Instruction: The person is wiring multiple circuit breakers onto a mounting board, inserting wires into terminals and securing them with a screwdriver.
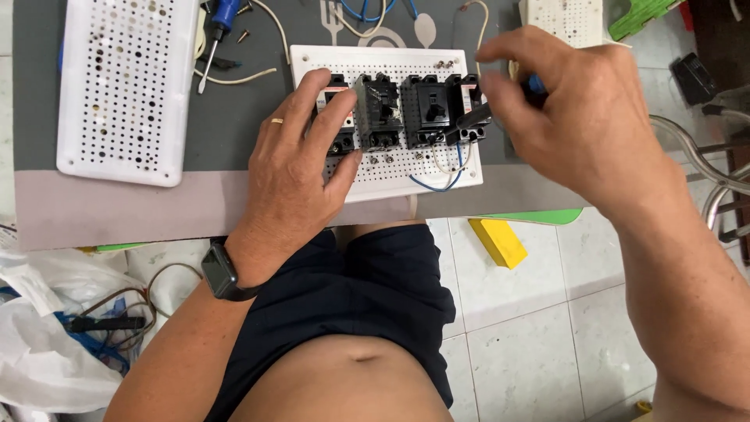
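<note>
Left hand [301, 168] steadies breaker board [391, 176] — right hand [582, 117] grips screwdriver [478, 116].

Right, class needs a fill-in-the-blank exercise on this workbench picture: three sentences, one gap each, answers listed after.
1. The left hand rests on the white perforated board and wears a ring and a dark ____ at the wrist.
2. The right hand grips a tool with a ____ handle.
3. The row of black breakers numbers ____.

Missing words: watch; blue; four
</note>
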